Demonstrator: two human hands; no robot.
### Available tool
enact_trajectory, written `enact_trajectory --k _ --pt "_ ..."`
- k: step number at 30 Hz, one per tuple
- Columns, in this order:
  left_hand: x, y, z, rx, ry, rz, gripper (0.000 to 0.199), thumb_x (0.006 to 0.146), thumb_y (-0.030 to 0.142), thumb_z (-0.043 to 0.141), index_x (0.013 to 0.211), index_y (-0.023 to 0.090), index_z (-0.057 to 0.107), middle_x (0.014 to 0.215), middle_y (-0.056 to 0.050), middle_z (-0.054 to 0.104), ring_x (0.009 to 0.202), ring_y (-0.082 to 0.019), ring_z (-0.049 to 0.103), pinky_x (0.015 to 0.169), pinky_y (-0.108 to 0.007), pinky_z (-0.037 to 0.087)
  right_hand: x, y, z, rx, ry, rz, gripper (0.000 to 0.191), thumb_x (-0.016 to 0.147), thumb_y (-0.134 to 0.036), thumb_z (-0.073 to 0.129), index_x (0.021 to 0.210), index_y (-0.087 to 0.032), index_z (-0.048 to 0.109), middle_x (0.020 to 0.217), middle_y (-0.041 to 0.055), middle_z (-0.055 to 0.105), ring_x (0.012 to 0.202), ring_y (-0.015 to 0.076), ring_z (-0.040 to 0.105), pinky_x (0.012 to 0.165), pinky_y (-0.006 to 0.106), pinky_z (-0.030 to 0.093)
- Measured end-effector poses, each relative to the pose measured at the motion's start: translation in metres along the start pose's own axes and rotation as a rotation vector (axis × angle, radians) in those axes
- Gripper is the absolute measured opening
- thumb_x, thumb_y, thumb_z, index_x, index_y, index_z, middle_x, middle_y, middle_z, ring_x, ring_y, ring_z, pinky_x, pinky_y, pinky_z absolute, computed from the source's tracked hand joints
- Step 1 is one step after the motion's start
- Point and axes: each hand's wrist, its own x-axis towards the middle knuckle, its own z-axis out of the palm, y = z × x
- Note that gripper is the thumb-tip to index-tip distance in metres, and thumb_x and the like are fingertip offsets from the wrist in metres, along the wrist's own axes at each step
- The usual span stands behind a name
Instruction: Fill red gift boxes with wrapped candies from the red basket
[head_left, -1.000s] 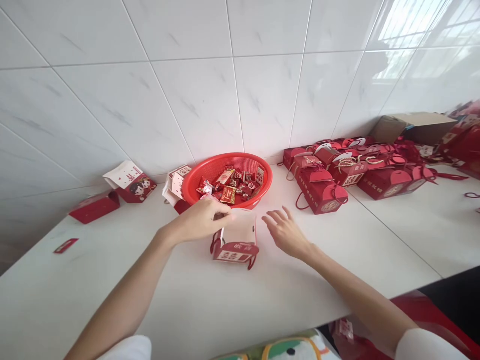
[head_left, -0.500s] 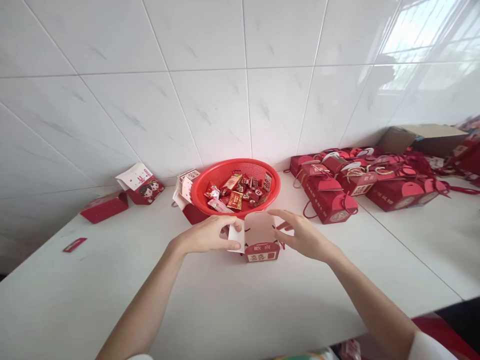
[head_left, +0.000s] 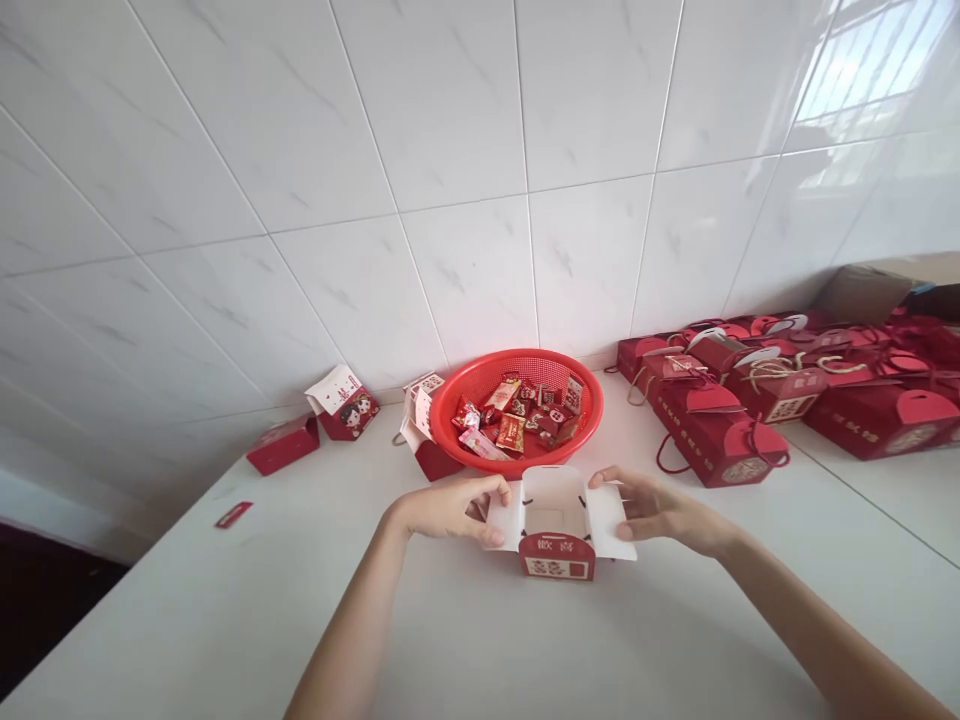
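Note:
A small red gift box (head_left: 556, 568) with white insides stands upright on the white table, its lid flaps spread outward. My left hand (head_left: 454, 510) pinches the white left flap (head_left: 507, 522) between thumb and fingers. On the other side my right hand (head_left: 664, 512) grips the right flap (head_left: 606, 520), thumb toward me. Dark cord ends poke through the inner walls, and the box looks bare inside. Just behind it sits a red plastic basket (head_left: 450, 385) holding wrapped candies (head_left: 511, 432).
Many red boxes with cord handles (head_left: 716, 440) crowd the right side. A cardboard carton (head_left: 862, 295) lies behind them. At left are a red box (head_left: 283, 447), a box with cartoon figures (head_left: 345, 405) and a small red packet (head_left: 233, 515). White tiles (head_left: 465, 260) form the back wall.
My right hand has folded the right flap outward, so the box now lies open on both sides. The view has shifted, moving everything lower and to the right.

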Motion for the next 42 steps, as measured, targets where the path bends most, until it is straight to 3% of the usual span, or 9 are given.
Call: enact_trajectory --k 5,10,14,20,24,28,31,38,42 --pt "-0.033 0.018 -0.015 0.084 -0.006 0.017 0.053 0.08 0.047 0.076 0.126 0.026 0.062 0.125 -0.006 0.065 0.111 -0.023 0.062 0.093 -0.031 0.048 0.001 -0.034 -0.008 -0.238 0.055 -0.113 0.042 0.079 -0.041 0.078 0.117 -0.024 0.071 0.118 0.0092 0.069 0.093 0.0225 0.067 0.082 0.037 0.054" --pt "-0.043 0.032 -0.045 0.15 0.221 0.076 0.048 0.087 0.05 0.068 0.129 0.028 0.065 0.138 -0.005 0.063 0.128 -0.025 0.056 0.102 -0.031 0.046 0.016 -0.077 -0.014 -0.351 0.212 -0.266 0.039 0.08 -0.046 0.075 0.111 -0.023 0.075 0.113 0.0094 0.073 0.1 0.025 0.068 0.091 0.041 0.055" --pt "0.005 0.029 -0.067 0.257 0.363 0.077 0.043 0.087 0.047 0.065 0.12 0.021 0.069 0.123 -0.007 0.072 0.117 -0.025 0.064 0.099 -0.031 0.049 0.056 -0.083 -0.018 -0.297 0.334 -0.343 0.039 0.075 -0.047 0.079 0.103 -0.02 0.075 0.101 0.0081 0.076 0.095 0.025 0.07 0.09 0.042 0.056" --pt "0.107 0.03 -0.095 0.534 0.426 -0.153 0.028 0.085 0.024 0.065 0.111 0.018 0.07 0.119 -0.01 0.072 0.109 -0.027 0.066 0.093 -0.031 0.049 0.13 -0.062 -0.024 -0.235 0.506 -0.372 0.027 0.07 -0.04 0.077 0.086 -0.02 0.071 0.08 0.0047 0.074 0.073 0.0212 0.068 0.073 0.037 0.057" --pt "0.149 0.031 -0.11 0.555 0.521 -0.25 0.026 0.085 0.026 0.064 0.11 0.018 0.068 0.114 -0.012 0.072 0.104 -0.028 0.068 0.084 -0.032 0.051 0.153 -0.053 -0.025 -0.234 0.551 -0.331 0.019 0.069 -0.033 0.071 0.082 -0.02 0.069 0.072 0.0027 0.071 0.067 0.0192 0.066 0.065 0.032 0.053" --pt "0.174 0.025 -0.118 0.524 0.633 -0.311 0.034 0.092 0.034 0.058 0.119 0.014 0.063 0.119 -0.017 0.07 0.107 -0.028 0.067 0.086 -0.037 0.053 0.156 -0.049 -0.027 -0.216 0.553 -0.345 0.02 0.069 -0.033 0.068 0.083 -0.019 0.069 0.073 0.0028 0.072 0.069 0.0196 0.066 0.067 0.032 0.052" --pt "0.187 0.017 -0.121 0.477 0.685 -0.308 0.03 0.087 0.029 0.062 0.112 0.014 0.066 0.118 -0.017 0.07 0.109 -0.03 0.067 0.087 -0.039 0.052 0.155 -0.05 -0.027 -0.198 0.544 -0.352 0.022 0.07 -0.035 0.069 0.084 -0.018 0.07 0.075 0.0034 0.072 0.072 0.0202 0.067 0.069 0.032 0.052" --pt "0.2 0.0 -0.122 0.258 0.635 -0.203 0.022 0.059 0.021 0.081 0.074 0.021 0.065 0.07 0.001 0.068 0.079 -0.023 0.067 0.065 -0.027 0.048 0.155 -0.053 -0.024 -0.165 0.549 -0.332 0.022 0.068 -0.037 0.073 0.081 -0.02 0.072 0.076 0.004 0.073 0.076 0.023 0.068 0.069 0.034 0.053" --pt "0.206 -0.003 -0.123 0.151 0.668 -0.188 0.027 0.064 0.03 0.083 0.071 0.018 0.061 0.063 0.003 0.061 0.07 -0.021 0.063 0.061 -0.027 0.044 0.155 -0.053 -0.025 -0.118 0.586 -0.346 0.023 0.066 -0.038 0.075 0.08 -0.02 0.072 0.077 0.0044 0.073 0.075 0.0235 0.069 0.071 0.035 0.054"
